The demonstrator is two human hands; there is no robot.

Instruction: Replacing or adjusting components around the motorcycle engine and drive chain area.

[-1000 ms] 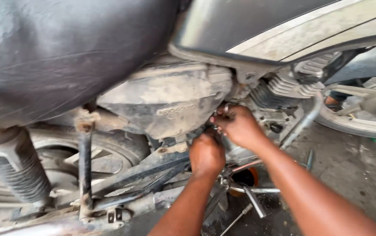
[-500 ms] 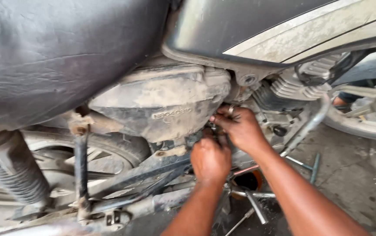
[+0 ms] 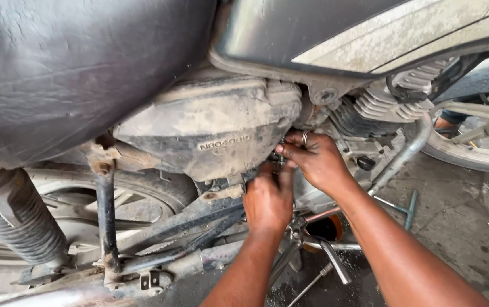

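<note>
Both hands mid-job: left hand (image 3: 267, 202) and right hand (image 3: 312, 162) pinched together on small fitting (image 3: 280, 158) right of dusty side cover (image 3: 210, 131); fitting not yet free, T-wrench (image 3: 400, 207) untouched on ground

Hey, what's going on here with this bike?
A person is working with bare hands on the side of a dusty motorcycle. The left hand and right hand meet in the gap between the dirty side cover and the finned engine, fingers pinched on some small part there; what it is cannot be made out. A T-handle wrench lies on the concrete floor beside the kick-start lever. The black seat fills the upper left.
</note>
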